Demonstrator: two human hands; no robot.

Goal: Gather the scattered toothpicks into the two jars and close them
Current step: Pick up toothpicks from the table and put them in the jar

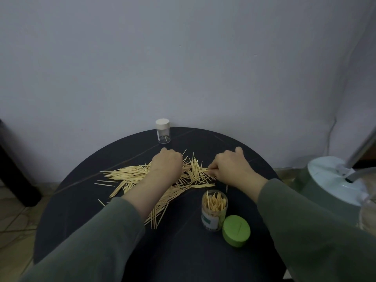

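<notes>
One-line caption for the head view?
Both hands gather scattered toothpicks; open jar nearly full.

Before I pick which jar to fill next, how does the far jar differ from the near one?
The far jar wears its white lid; the near jar is open, with its green lid lying beside it on the table. The far jar holds only a few toothpicks; the near jar looks nearly full. The near jar shows a green and white label; the far one shows none. Both are clear, upright cylinders.

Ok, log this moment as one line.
phase: gathering | left hand: on toothpicks | right hand: pinching toothpicks | near jar: open, part full | far jar: capped
</notes>
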